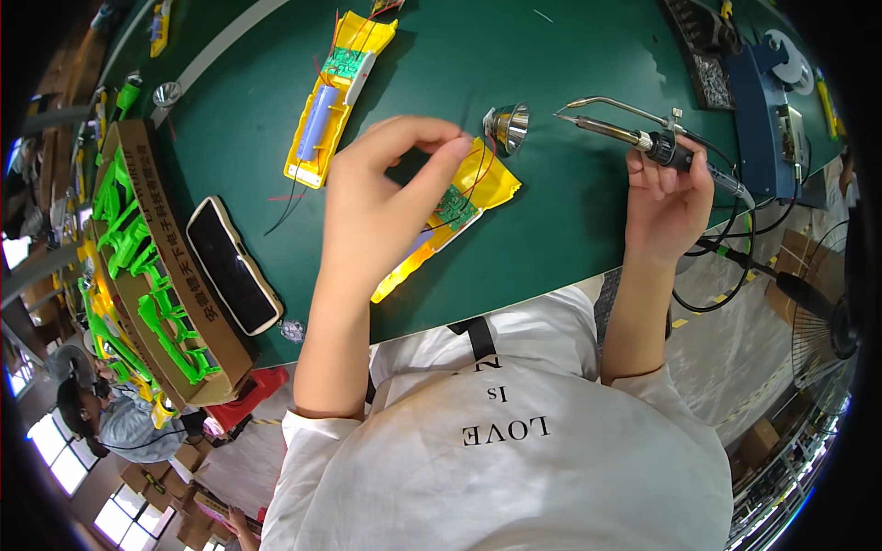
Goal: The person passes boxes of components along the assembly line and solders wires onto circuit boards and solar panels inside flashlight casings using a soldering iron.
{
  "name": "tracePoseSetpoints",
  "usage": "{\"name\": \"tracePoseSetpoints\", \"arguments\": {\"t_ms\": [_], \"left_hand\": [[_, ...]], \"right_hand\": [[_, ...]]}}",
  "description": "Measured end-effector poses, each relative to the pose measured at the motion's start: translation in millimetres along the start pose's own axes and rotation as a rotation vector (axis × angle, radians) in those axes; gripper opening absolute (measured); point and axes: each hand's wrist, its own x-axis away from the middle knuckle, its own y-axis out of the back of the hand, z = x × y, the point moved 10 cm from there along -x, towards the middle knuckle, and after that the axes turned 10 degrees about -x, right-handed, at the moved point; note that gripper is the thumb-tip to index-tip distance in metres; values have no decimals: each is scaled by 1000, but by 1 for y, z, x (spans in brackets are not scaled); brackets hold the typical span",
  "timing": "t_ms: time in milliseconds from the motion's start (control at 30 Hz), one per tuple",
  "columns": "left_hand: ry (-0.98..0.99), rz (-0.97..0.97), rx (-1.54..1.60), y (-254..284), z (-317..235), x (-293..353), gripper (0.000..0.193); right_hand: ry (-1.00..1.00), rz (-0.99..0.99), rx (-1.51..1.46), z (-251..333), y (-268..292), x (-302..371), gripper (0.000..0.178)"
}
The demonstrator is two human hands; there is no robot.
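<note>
Yellow flashlight casing [496, 186] lies open on a green workbench [574, 216], partly covered by the person's left hand [372, 197]. Inside it are a green circuit board [452, 208] and part of a bluish battery [420, 241]. Just beyond its far end, a shiny cone-shaped reflector [511, 127] sits outside, with red and black wires running between them. Work looks partway done: board and battery are in, while the reflector is unseated and no cover closes the casing. Whether every wire is joined cannot be told.

Above the casing, the left thumb and forefinger meet in a pinch; whether they hold a wire is unclear. To its right, the right hand [666, 197] grips a soldering iron [663, 147], its tip pointing toward the reflector but apart from it.

Left of the casing lies a second open casing [307, 158], similarly unclosed; farther left, a phone [233, 264] and a cardboard box [188, 275] of green parts [170, 335].
</note>
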Motion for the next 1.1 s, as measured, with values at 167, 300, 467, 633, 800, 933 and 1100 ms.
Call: {"name": "tracePoseSetpoints", "arguments": {"t_ms": [167, 300, 467, 633, 800, 933, 1100], "left_hand": [[7, -116, 159, 32, 14, 24, 5], [5, -297, -106, 73, 29, 42, 11], [154, -321, -725, 95, 39, 43, 37], [128, -191, -748, 79, 56, 36, 49], [70, -185, -675, 69, 48, 12, 43], [30, -174, -697, 68, 47, 15, 35], [69, -125, -673, 71, 51, 26, 34]], "right_hand": [[0, 22, -48, 0, -2, 2, 24], [-3, 33, -54, 0, -3, 2, 25], [-1, 41, -34, 1, -2, 2, 25], [5, 46, -34, 1, -4, 1, 25], [0, 57, -31, 0, -6, 2, 25], [-3, 18, -34, -1, -1, 4, 25], [-9, 13, -19, -2, 1, 5, 24]]}}
